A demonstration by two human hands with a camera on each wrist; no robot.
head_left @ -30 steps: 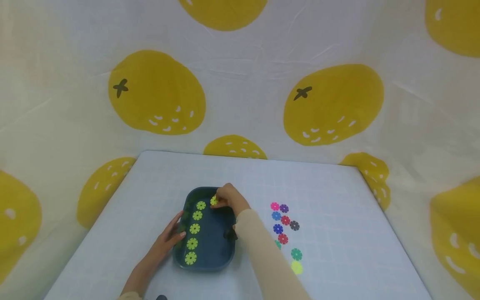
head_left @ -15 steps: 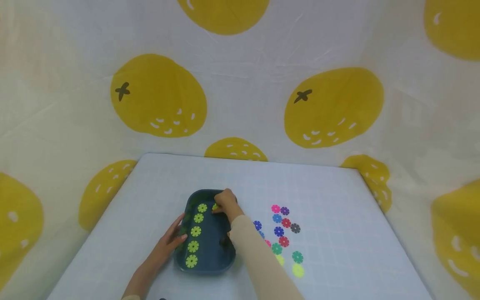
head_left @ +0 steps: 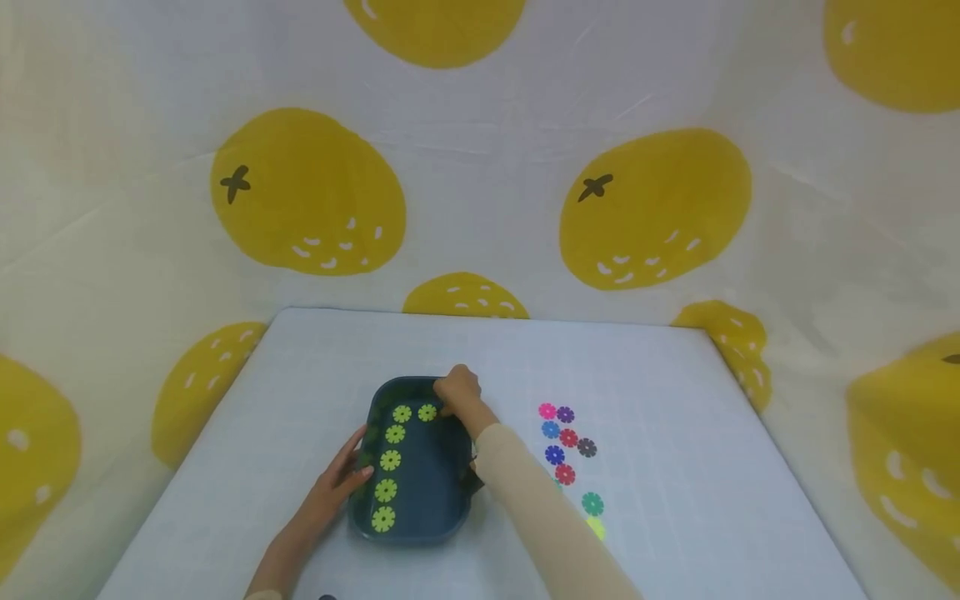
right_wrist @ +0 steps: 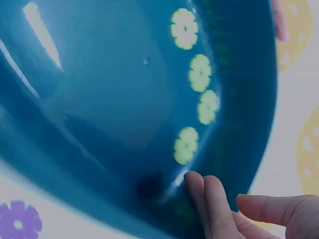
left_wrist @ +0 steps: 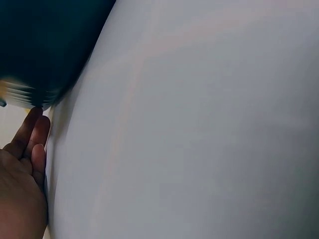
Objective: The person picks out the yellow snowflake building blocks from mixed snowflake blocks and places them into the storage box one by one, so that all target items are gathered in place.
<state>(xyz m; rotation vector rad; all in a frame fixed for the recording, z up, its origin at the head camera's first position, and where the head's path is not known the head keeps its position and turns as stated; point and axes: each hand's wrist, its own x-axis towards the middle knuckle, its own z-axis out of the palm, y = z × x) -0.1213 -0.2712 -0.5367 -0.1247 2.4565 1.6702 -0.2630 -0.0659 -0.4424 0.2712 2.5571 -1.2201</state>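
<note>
A dark teal tray (head_left: 431, 492) lies on the white table in the head view. Inside it, several yellow-green flower-shaped discs (head_left: 390, 460) form a column along the left side, and a single disc (head_left: 427, 412) lies beside the column's far end. My left hand (head_left: 337, 479) rests against the tray's left side, thumb at the rim; its fingers look straight in the left wrist view. Over the far right corner is my right hand (head_left: 459, 392). In the right wrist view its fingers (right_wrist: 214, 199) and thumb are apart, holding nothing, close to a disc (right_wrist: 186, 145).
To the right of the tray, flower-shaped discs in several colours lie scattered, among them pink (head_left: 547, 411), red (head_left: 568, 437), black (head_left: 587, 447) and green (head_left: 592, 504). My right forearm hides part of that area. A curtain with yellow fruit prints (head_left: 307, 192) hangs behind the table.
My right hand has let go of the yellow-green disc at the tray's far end and moved slightly right, leaving the disc in plain view. My left hand stays at the tray.
</note>
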